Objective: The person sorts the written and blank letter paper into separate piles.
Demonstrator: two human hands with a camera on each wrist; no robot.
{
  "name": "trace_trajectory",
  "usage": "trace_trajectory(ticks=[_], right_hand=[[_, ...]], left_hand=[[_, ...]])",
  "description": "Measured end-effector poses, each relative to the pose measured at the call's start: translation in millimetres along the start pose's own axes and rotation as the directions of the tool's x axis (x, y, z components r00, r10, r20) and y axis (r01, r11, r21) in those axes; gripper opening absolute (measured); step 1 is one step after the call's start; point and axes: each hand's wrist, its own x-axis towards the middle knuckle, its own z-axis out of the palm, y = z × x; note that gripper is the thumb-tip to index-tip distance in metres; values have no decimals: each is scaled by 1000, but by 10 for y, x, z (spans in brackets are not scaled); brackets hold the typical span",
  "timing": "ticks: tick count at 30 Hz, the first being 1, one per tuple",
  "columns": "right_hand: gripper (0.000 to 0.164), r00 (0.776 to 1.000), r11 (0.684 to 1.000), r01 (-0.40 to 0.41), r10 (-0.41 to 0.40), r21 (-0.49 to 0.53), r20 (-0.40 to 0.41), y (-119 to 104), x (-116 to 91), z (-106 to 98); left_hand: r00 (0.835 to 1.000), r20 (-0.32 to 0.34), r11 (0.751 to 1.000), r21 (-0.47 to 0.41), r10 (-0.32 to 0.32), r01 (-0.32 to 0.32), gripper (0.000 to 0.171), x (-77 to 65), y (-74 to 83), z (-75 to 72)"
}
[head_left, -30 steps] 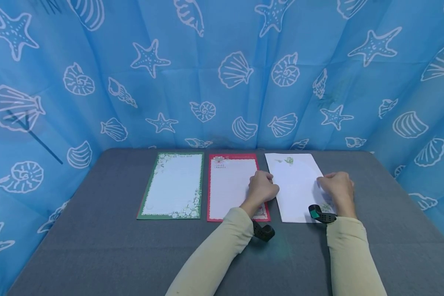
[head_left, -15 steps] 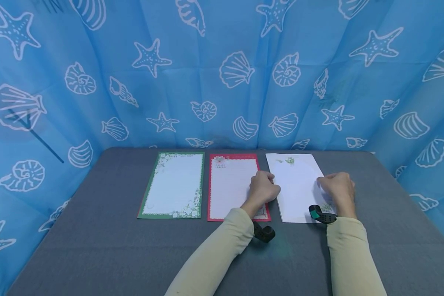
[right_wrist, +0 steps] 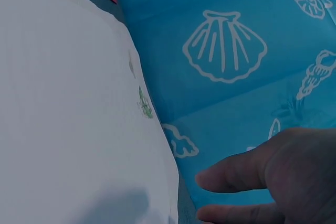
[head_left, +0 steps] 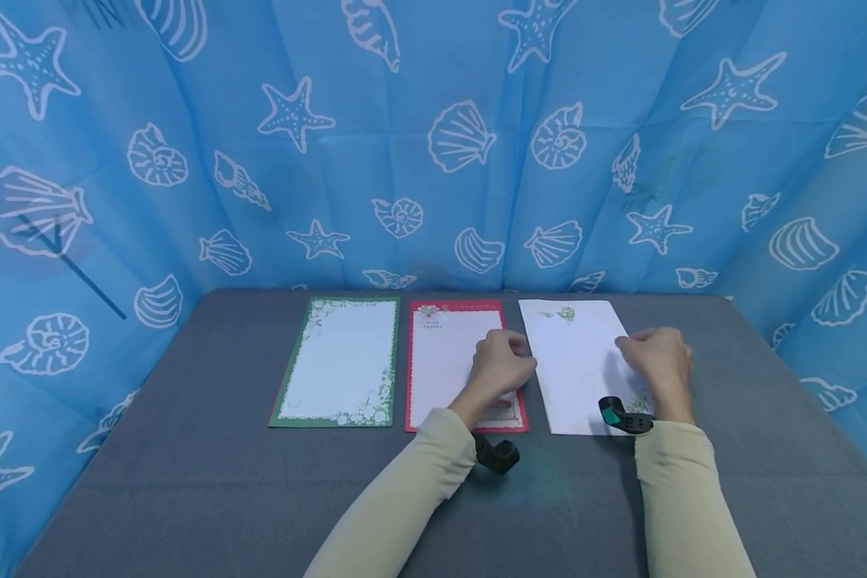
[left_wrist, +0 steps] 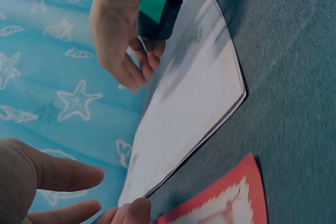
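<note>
A stack of white stationery sheets (head_left: 574, 365) with small green prints lies on the right of the table. Over its right edge hovers my right hand (head_left: 659, 360), thumb and fingers parted with nothing between them. My left hand (head_left: 500, 368) is above the right side of a red-bordered sheet (head_left: 441, 377), near the white stack's left edge. Its thumb and fingers (left_wrist: 68, 174) are spread apart in the left wrist view, holding nothing. Layered edges show along the side of the white stack (left_wrist: 184, 108) there.
A green-bordered sheet (head_left: 347, 353) with white flowers lies left of the red one. All three lie in a row near the back of the grey cloth-covered table (head_left: 209, 482). Behind it hangs a blue curtain (head_left: 405, 160) with shell and starfish prints.
Both hands have come off the edges of the white stack. The left moved left over the red-bordered sheet, and the right rose slightly. The sheets have stayed in place.
</note>
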Motion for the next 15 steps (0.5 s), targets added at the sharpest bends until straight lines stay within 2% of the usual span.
trace_trajectory(ticks=[6,15], right_hand=[[47,997,997,79,-79,-22,14,-103,-45,57],[45,973,972,230,-230,-47,14,-230,-168,176]], left_hand=[[1000,24,999,29,15,-15,38,-39,-63,-198],[999,-35,997,72,25,-22,38,-69,-271,-517]])
